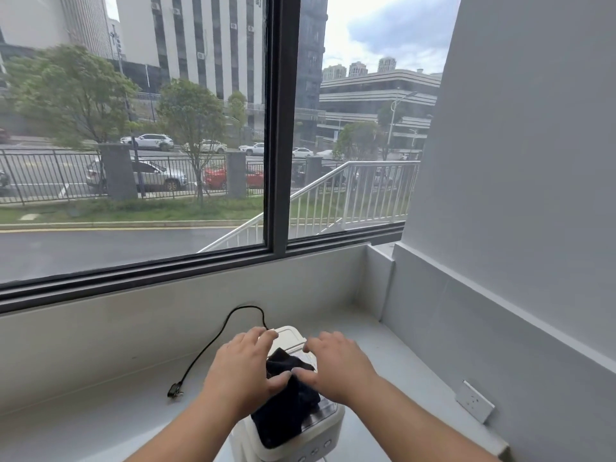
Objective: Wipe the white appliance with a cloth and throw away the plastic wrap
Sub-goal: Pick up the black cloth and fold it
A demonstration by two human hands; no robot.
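– White appliance (320,435) stood on the grey ledge (100,411) under the window (133,195), low in my view. The dark cloth (286,408) lay over its top.
– And the hands?
– My left hand (243,371) was wide, with the fingers spread above the lid and the thumb on the cloth. My right hand (336,365) was relaxed, thumb also on the cloth. Whether the thumbs pressed or only touched, the blur hid from me. A black cable (206,348) lay at the left.
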